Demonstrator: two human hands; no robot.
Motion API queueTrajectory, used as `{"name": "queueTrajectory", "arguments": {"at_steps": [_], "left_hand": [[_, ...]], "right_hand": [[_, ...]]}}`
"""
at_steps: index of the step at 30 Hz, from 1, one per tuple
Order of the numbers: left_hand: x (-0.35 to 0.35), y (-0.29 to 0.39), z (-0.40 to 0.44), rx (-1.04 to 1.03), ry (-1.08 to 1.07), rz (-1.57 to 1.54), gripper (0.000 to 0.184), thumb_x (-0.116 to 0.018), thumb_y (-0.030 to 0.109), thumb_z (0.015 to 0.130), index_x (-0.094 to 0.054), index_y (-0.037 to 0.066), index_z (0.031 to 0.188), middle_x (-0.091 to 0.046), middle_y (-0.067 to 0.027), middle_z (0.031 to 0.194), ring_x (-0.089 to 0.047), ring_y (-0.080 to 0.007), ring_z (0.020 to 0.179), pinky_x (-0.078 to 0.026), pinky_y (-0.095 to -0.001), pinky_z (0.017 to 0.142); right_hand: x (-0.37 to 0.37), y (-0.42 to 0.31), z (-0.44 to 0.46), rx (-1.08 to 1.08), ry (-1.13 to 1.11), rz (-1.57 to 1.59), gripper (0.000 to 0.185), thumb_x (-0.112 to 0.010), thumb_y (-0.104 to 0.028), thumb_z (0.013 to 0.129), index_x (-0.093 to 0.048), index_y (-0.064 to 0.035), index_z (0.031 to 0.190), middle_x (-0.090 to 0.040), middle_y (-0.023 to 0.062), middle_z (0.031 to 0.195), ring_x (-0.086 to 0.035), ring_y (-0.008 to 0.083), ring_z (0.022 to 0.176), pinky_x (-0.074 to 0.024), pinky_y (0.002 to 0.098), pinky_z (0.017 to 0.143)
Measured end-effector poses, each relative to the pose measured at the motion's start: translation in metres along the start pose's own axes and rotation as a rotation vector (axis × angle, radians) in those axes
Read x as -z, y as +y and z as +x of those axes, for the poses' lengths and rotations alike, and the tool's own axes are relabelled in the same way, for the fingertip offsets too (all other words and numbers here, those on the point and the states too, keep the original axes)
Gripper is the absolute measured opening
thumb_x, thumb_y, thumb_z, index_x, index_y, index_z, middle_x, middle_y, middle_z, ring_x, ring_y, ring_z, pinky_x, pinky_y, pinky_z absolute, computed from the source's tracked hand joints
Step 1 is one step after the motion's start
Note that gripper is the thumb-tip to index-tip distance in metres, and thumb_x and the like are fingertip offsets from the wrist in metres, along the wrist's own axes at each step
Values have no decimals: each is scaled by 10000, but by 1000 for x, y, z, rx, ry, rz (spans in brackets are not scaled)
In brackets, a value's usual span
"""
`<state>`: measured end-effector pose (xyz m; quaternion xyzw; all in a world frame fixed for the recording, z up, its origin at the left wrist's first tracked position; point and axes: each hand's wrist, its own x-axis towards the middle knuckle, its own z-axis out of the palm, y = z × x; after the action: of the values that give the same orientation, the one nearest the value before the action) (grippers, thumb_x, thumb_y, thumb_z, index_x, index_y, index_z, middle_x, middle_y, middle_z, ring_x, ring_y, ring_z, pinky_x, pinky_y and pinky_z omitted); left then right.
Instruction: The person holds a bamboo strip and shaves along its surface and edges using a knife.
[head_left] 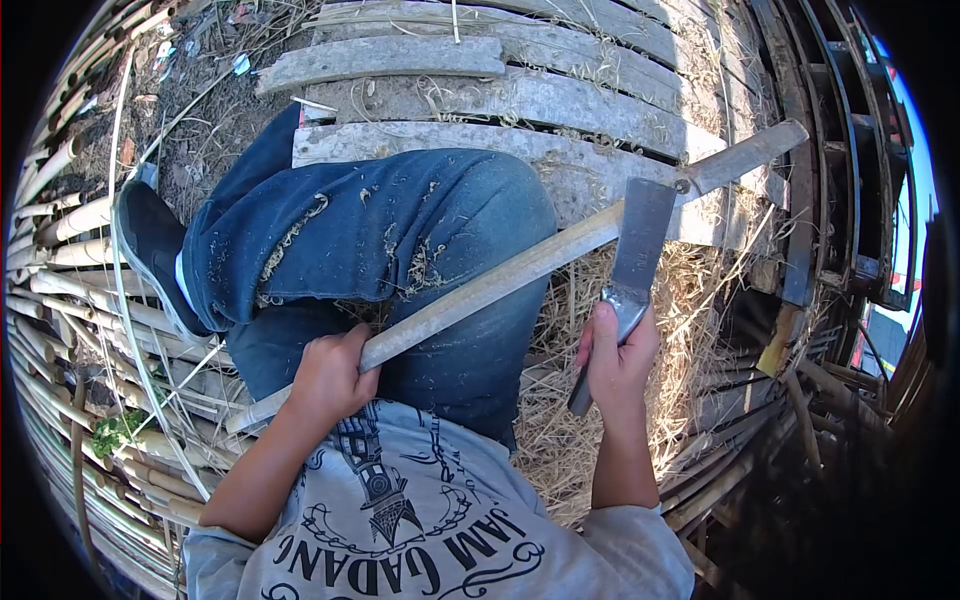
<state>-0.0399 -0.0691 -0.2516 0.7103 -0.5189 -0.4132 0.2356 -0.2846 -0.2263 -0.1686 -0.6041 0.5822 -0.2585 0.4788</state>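
Observation:
A long pale bamboo pole (500, 281) slants across my bent leg, from beside my left hip up to the right. Around its lower part, my left hand (335, 375) is closed, knuckles up. A broad-bladed machete (643, 240) with a squared end is in my right hand (618, 360), the thumb lying along the base of the blade and the dark handle end sticking out below the fist. In the view, the blade crosses over the pole; whether they touch, I cannot tell. Beyond the blade, a dark round spot and a greyer stretch show towards the pole's far end.
Weathered planks (420, 140) form a platform in front. Curled straw-coloured shavings (560, 450) lie under and right of my leg, with bits on my jeans (370, 230). Many bamboo poles (90, 250) line the left side. A slatted frame (835, 150) stands at right.

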Motion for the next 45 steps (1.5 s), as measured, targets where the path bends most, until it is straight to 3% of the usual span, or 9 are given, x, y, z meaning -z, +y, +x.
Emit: {"name": "queueTrajectory", "arguments": {"at_steps": [8, 12, 14, 31, 34, 38, 41, 43, 45], "left_hand": [[-6, 1, 0, 3, 70, 21, 146, -584, 42, 706, -530, -30, 820, -564, -250, 652, -578, -462, 662, -458, -492, 583], [-4, 3, 1, -12, 64, 10, 146, -581, 38, 702, -528, -29, 819, -565, -248, 652, -580, -457, 660, -457, -492, 584], [-3, 2, 0, -7, 55, 20, 149, -576, 32, 694, -528, -30, 820, -560, -250, 649, -579, -458, 662, -458, -489, 585], [-5, -11, -6, -35, 50, 89, 273, -621, 121, 675, -570, -26, 900, -604, -224, 666, -613, -416, 646, -496, -480, 600], [-8, -11, -7, -26, 66, 86, 264, -622, 120, 678, -570, -25, 894, -598, -226, 658, -611, -418, 638, -495, -478, 597], [-7, -11, -5, -48, 78, 82, 249, -624, 108, 695, -571, -29, 896, -593, -229, 649, -608, -418, 626, -494, -476, 593], [-4, -9, -7, -21, 68, 103, 233, -625, 103, 705, -570, -29, 889, -592, -225, 646, -607, -419, 627, -492, -476, 591], [-5, -11, -7, -44, 83, 98, 228, -626, 104, 703, -570, -27, 881, -594, -222, 648, -607, -419, 627, -490, -478, 589], [-6, -10, -2, -76, 99, 75, 223, -627, 105, 701, -569, -25, 873, -596, -219, 649, -607, -419, 627, -489, -479, 587]], "right_hand": [[16, -11, 6, -80, -66, -101, 196, -563, -183, 956, -531, -2, 1024, -530, -12, 611, -486, 36, 499, -377, 207, 438], [18, -3, 10, 53, -114, -266, 194, -569, -174, 953, -524, 1, 1025, -529, -9, 611, -503, 40, 521, -387, 209, 455], [17, -5, 15, 20, 34, -104, 198, -563, -169, 954, -514, 6, 1031, -532, -7, 611, -508, 39, 518, -388, 203, 448], [13, 0, 14, -22, 44, -2, 197, -522, -151, 967, -487, 3, 1085, -498, -9, 601, -472, 46, 478, -366, 193, 431], [5, 4, 0, 49, -172, -141, 130, -512, -142, 970, -488, -22, 1013, -503, -5, 599, -456, 46, 468, -363, 193, 427], [14, 4, 15, -5, 117, 32, 117, -516, -146, 969, -490, -33, 977, -502, 8, 596, -466, 57, 470, -369, 193, 431], [8, 10, 5, 1, 98, 27, 132, -516, -148, 969, -498, -19, 993, -500, 11, 594, -471, 59, 480, -371, 190, 434], [9, 16, -5, 108, -174, -266, 159, -526, -154, 966, -502, -6, 1021, -501, 8, 597, -479, 54, 496, -374, 192, 435], [15, 20, 1, 129, -111, -267, 182, -540, -162, 960, -502, 1, 1031, -508, 5, 605, -486, 54, 507, -376, 196, 442]]}}
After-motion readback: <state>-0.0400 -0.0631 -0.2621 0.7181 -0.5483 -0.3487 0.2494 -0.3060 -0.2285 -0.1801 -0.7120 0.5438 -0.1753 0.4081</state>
